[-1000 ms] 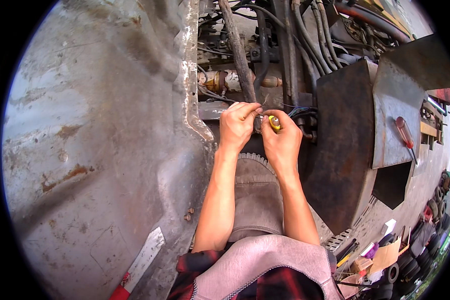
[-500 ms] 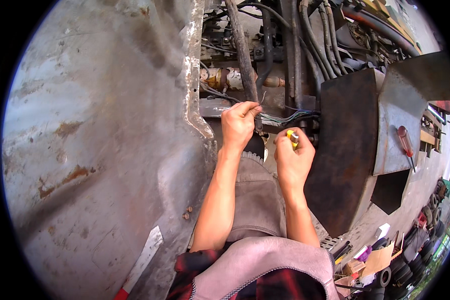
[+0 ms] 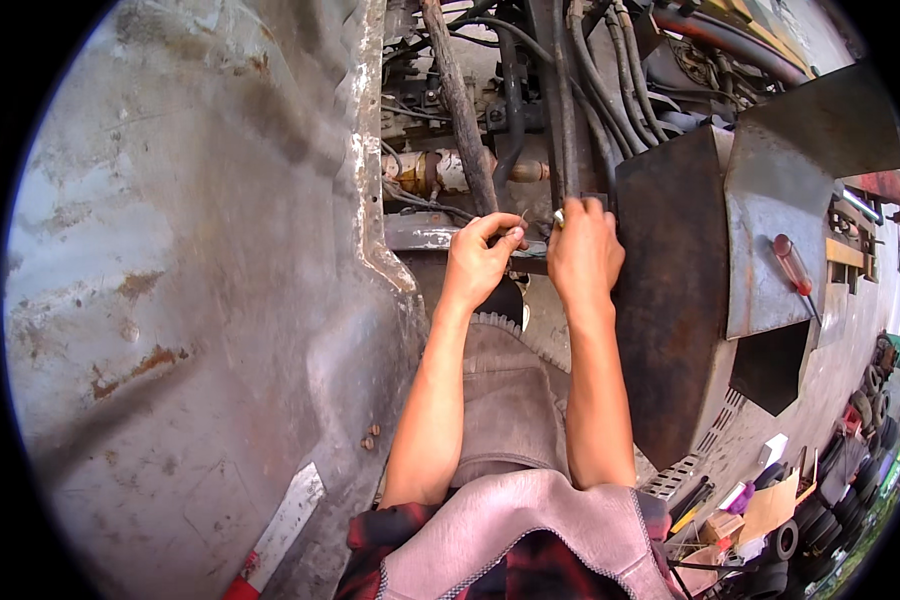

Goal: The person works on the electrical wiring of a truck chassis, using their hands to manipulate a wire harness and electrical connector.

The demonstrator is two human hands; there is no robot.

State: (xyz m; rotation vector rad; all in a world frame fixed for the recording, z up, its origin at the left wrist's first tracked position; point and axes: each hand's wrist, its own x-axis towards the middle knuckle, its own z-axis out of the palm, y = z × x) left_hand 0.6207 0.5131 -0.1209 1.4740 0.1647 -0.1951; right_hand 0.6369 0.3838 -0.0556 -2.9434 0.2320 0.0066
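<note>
My left hand (image 3: 478,262) is closed in a pinch, thumb against forefinger, on a thin wire (image 3: 524,216) whose end pokes up past the fingertips. Thin bluish wires (image 3: 535,249) run from there toward my right hand (image 3: 584,256), which partly covers them. That hand is wrapped round a small yellow thing with a metal end (image 3: 559,217); only its tip shows, beside the thumb, so its kind is unclear. Both hands are above a grey metal crossbar (image 3: 420,232) of a vehicle frame, a short gap between them.
A large worn metal panel (image 3: 190,260) fills the left. Dark hoses (image 3: 625,80) and pipes run ahead. On the right stands a dark metal box (image 3: 670,300), with a red-handled screwdriver (image 3: 792,265) on the plate beside it. Tyres (image 3: 785,540) and clutter lie lower right.
My right hand has moved up and turned, its back now facing me and hiding most of the yellow thing. The left keeps its pinch. The view has shifted, so surroundings appear further left.
</note>
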